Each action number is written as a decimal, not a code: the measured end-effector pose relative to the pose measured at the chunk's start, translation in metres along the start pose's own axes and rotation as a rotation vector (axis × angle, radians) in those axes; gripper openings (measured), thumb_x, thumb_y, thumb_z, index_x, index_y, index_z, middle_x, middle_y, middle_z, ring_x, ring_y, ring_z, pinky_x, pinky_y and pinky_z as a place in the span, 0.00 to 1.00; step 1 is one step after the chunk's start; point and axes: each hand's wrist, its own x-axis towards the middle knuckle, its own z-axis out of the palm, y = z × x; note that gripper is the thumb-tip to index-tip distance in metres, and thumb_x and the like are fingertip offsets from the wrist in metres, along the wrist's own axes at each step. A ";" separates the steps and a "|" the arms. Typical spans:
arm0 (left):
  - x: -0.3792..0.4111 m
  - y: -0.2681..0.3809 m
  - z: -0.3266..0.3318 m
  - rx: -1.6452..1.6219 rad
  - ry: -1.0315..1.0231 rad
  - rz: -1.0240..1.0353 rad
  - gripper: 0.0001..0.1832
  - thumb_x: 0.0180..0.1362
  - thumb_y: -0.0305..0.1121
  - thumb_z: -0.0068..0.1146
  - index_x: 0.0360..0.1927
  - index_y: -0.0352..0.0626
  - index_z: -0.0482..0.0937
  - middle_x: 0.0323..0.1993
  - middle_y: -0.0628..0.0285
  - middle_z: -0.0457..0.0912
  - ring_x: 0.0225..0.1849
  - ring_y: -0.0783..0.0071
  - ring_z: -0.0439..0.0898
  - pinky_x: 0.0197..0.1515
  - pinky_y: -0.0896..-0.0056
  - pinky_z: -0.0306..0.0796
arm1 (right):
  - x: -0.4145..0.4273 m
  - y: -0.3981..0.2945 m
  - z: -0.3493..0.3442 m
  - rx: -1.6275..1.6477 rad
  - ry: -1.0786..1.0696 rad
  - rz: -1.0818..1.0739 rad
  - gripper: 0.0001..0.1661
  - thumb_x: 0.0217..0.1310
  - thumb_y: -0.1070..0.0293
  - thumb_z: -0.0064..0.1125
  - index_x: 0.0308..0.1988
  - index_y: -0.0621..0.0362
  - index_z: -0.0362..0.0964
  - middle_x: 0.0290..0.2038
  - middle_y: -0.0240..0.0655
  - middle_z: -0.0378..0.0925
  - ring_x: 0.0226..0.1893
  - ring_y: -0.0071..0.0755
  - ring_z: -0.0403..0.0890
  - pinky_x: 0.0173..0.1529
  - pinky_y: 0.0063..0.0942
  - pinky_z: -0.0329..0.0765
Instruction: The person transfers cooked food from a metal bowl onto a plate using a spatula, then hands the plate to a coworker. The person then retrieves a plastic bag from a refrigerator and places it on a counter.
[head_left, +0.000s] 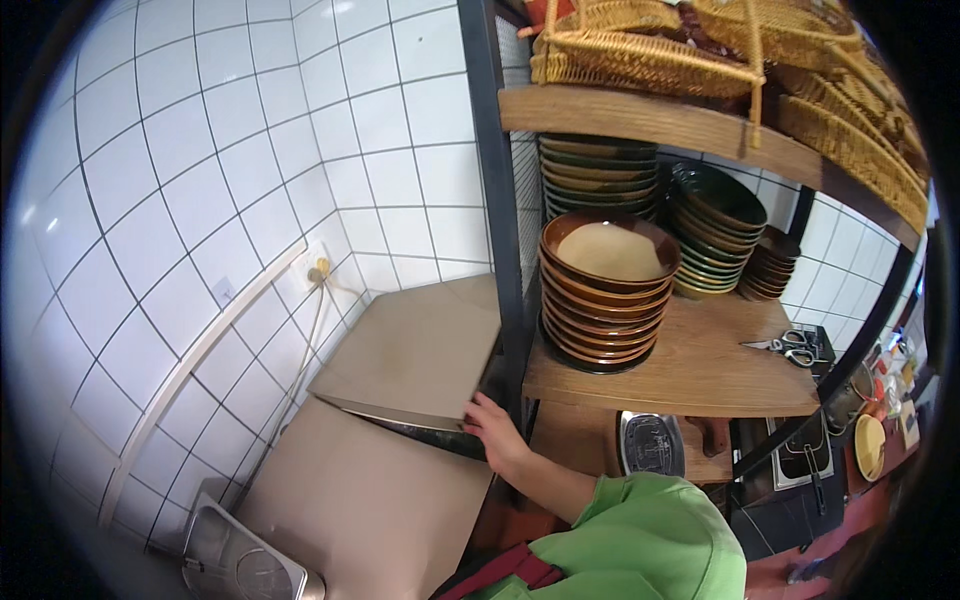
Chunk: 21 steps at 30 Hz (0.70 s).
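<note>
My right hand (491, 431) is at the near right corner of a beige flat lid (412, 345), its fingers hooked over the edge. The lid is slightly raised at its near side, where a dark gap shows beneath; what lies inside is hidden. A second beige flat panel (375, 495) extends in front of it, nearer to me. My right arm, in a green short sleeve (652, 525), reaches in from the lower right. My left hand is out of view.
Close on the right stands a black-framed shelf (499, 225) with a brown bowl stack (607, 300), green bowls (716, 225) and scissors (787, 347). Wicker baskets (645, 60) fill the top. A stainless steel container (247, 555) stands at lower left. A plugged-in cord (307, 337) runs down the tiled wall.
</note>
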 end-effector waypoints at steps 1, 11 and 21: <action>0.002 -0.002 -0.002 -0.018 -0.005 -0.002 0.16 0.60 0.41 0.44 0.32 0.37 0.74 0.18 0.61 0.75 0.17 0.78 0.69 0.21 0.76 0.62 | -0.007 -0.016 0.022 -0.029 -0.087 -0.029 0.33 0.55 0.56 0.51 0.57 0.59 0.55 0.57 0.37 0.57 0.55 0.35 0.58 0.58 0.29 0.53; 0.031 -0.034 -0.026 -0.328 -0.177 0.041 0.18 0.62 0.43 0.40 0.32 0.36 0.73 0.17 0.60 0.75 0.15 0.79 0.70 0.17 0.81 0.61 | 0.096 -0.061 0.127 -0.323 -0.359 -0.548 0.37 0.55 0.61 0.55 0.60 0.61 0.51 0.61 0.42 0.54 0.61 0.34 0.55 0.61 0.29 0.53; 0.020 0.019 -0.070 -0.758 0.062 0.252 0.28 0.60 0.55 0.35 0.51 0.42 0.64 0.41 0.54 0.75 0.34 0.70 0.78 0.28 0.78 0.73 | 0.135 -0.014 0.175 -0.654 -0.337 -0.428 0.42 0.52 0.60 0.56 0.62 0.58 0.45 0.58 0.52 0.55 0.60 0.41 0.56 0.60 0.33 0.54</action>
